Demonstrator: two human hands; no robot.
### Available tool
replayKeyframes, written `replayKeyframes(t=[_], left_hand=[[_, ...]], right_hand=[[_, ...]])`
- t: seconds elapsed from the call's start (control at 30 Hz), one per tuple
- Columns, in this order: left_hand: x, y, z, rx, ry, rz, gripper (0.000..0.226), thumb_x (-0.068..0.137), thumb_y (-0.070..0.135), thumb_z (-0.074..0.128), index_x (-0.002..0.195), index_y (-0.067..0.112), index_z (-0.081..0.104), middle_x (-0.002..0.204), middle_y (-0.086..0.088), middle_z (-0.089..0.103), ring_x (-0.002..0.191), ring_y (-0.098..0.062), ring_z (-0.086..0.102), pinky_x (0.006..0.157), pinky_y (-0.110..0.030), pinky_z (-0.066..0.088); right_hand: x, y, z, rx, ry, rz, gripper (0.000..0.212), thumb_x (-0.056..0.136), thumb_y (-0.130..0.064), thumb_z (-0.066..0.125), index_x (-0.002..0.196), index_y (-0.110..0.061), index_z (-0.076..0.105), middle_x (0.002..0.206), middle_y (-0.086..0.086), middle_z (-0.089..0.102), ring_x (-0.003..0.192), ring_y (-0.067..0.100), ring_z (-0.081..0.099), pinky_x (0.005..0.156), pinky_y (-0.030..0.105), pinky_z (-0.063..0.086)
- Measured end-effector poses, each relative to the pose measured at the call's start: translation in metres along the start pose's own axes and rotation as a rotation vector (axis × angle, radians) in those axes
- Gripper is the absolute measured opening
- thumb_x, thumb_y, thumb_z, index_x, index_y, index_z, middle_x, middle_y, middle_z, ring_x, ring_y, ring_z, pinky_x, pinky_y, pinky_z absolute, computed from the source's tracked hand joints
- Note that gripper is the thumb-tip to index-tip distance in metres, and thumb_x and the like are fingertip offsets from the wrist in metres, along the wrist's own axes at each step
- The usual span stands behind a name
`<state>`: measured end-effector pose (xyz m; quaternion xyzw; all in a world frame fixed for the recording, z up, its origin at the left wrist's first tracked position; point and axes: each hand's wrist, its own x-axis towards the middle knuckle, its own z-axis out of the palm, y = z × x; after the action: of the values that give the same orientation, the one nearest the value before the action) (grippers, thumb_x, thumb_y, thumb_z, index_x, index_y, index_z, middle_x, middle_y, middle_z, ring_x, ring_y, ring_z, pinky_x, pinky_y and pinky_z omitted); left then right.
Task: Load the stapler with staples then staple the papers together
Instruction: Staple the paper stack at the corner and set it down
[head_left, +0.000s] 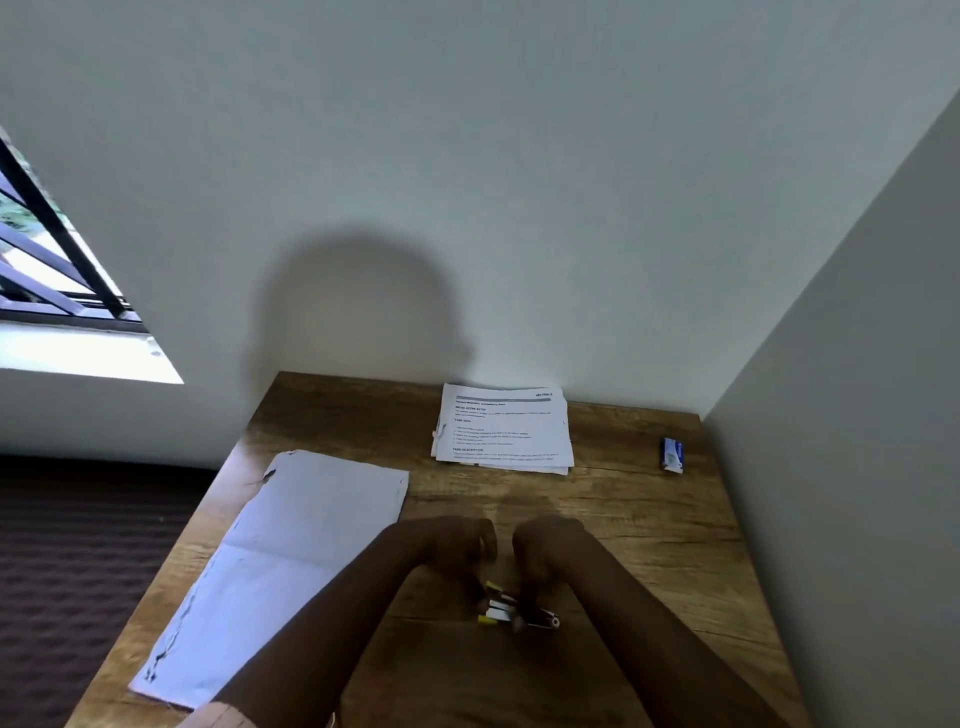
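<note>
While both hands work close together low over the desk, the stapler, small, yellow and white with a metal part showing, sits between them near the front edge. The right hand has its fingers curled down onto the stapler; the left hand is curled just beside it, but blur hides whether it grips anything. The step looks like the loading. To do it well, one hand should pin the base steady while the other seats the strip squarely in the open channel, then closes the top gently so nothing jams. The small blue box, probably the staples, lies well apart by the right wall. The printed papers wait at the far edge, with a blank sheet to the left.
</note>
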<state>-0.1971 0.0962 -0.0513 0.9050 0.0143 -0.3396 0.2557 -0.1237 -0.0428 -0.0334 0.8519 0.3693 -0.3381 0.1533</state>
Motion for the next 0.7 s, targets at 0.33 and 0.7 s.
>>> replayKeyframes(t=[0.33,0.7], left_hand=[[0.022,0.034,0.008,0.195,-0.068,0.082,0.060,0.080,0.018,0.074,0.134,0.015,0.048,0.130,-0.012,0.059,0.110,-0.028,0.061,0.095,-0.045,0.052],[0.094,0.098,-0.019,-0.201,0.579,0.314,0.052,0.086,0.004,0.058,0.136,0.010,0.048,0.136,-0.008,0.045,0.121,-0.024,0.052,0.102,-0.033,0.045]], right_hand=[[-0.011,0.016,0.025,0.055,0.067,0.047,0.034,0.078,-0.020,0.072,0.109,-0.010,0.065,0.116,0.010,0.065,0.107,0.027,0.062,0.080,0.036,0.048],[-0.006,0.110,0.016,0.695,0.616,0.337,0.025,0.087,-0.032,0.062,0.099,-0.010,0.065,0.099,0.009,0.067,0.092,0.024,0.065,0.076,0.031,0.050]])
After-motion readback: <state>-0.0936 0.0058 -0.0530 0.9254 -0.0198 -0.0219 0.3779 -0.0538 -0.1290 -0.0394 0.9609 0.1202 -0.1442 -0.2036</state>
